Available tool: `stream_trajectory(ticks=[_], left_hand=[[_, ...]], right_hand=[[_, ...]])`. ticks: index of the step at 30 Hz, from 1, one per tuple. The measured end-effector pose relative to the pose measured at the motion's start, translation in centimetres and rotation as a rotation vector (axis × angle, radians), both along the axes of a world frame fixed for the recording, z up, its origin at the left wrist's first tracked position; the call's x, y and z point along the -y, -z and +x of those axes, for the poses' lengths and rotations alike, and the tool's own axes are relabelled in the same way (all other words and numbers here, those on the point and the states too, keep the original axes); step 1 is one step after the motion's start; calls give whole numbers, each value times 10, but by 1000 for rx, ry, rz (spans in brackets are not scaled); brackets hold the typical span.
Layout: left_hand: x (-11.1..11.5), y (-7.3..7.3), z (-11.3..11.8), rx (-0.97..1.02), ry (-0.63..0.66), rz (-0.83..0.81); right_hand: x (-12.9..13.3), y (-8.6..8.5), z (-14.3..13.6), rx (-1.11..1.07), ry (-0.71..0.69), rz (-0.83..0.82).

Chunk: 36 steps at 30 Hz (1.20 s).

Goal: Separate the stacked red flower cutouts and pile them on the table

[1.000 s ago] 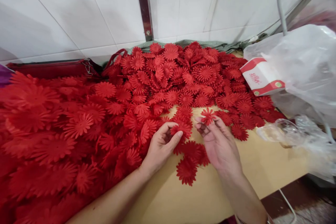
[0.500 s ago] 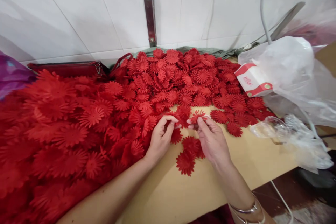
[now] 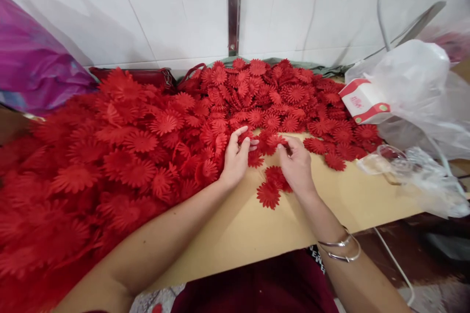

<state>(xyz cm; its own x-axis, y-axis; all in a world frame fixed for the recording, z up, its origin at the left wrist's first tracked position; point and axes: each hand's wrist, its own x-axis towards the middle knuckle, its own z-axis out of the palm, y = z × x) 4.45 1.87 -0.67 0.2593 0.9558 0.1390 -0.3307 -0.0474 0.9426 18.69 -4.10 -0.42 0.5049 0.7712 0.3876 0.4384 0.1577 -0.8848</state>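
My right hand [image 3: 295, 162] pinches a red artificial flower [image 3: 275, 141] between thumb and fingers, above the tan tabletop [image 3: 227, 234]. Just to its left is my left hand [image 3: 237, 157], its index finger and thumb apart. Red petals show behind those fingers, and I see nothing gripped there. Between my wrists a few loose red flowers [image 3: 269, 194] lie flat on the table. A big heap of the same red flowers [image 3: 139, 142] spreads along the left and back, reaching close to my left hand.
A white-and-red box [image 3: 365, 102] leans by a clear plastic bag [image 3: 411, 78] on the right, near crumpled clear packaging [image 3: 400, 164]. Behind the heap lie a dark red purse [image 3: 135, 76] and a tiled wall [image 3: 191, 14] with a metal bracket [image 3: 234, 19]. A purple bag [image 3: 40, 58] stands left.
The head view has shifted, so the table and heap sit differently in it. My left fingers have parted from a pinch. My right hand keeps its flower, now close beside other flowers.
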Motion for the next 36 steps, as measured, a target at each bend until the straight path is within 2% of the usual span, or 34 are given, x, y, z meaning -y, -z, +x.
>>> stream_trajectory(ticks=[4, 9, 17, 23, 26, 28, 30, 33, 36], left_hand=[[1, 0, -1, 31, -36, 4], [0, 1, -1, 74, -48, -13], [1, 0, 0, 41, -97, 24], [6, -4, 0, -3, -88, 15], [9, -7, -3, -59, -108, 74], [13, -10, -6, -164, -129, 234], [19, -15, -10, -265, -126, 468], [31, -21, -14, -343, 14, 807], [44, -22, -15, -408, 38, 1115]], right_hand=[[3, -2, -5, 114, -102, 41], [5, 1, -9, 37, -260, -10], [7, 2, -5, 112, -152, -42], [12, 3, -11, 185, -193, -131], [13, 3, -16, 120, -239, -169], [14, 2, -19, 57, -286, -164], [16, 0, -21, 66, -250, -154], [22, -7, -19, 13, -132, -105], [26, -16, -5, -109, 24, -1]])
